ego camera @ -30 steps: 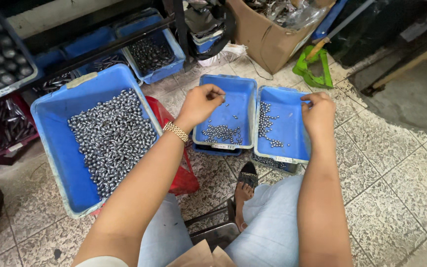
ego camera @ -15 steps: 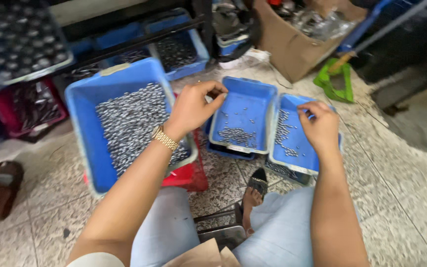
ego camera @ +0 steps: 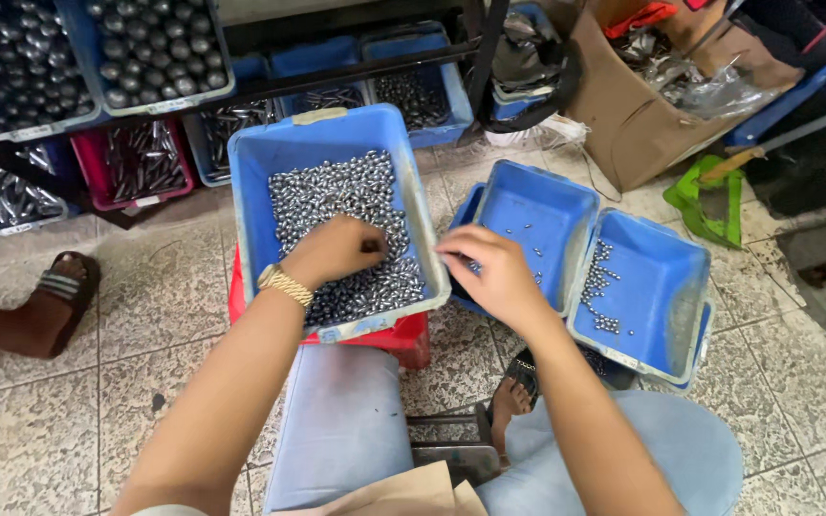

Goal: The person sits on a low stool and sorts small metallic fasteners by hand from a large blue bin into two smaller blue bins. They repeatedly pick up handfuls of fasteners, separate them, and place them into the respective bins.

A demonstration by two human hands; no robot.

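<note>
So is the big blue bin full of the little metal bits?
Partly full: the big blue bin has grey metal pieces covering its floor, walls still showing.

The left hand (ego camera: 335, 250) covers the grey metal pieces (ego camera: 336, 205) beneath it, and its fingertips are buried among them. Whether the right hand (ego camera: 489, 272) pinches anything cannot be told. The cardboard box (ego camera: 628, 115) at upper right and the trays of dark parts (ego camera: 88, 48) at upper left run off the top edge.
</note>
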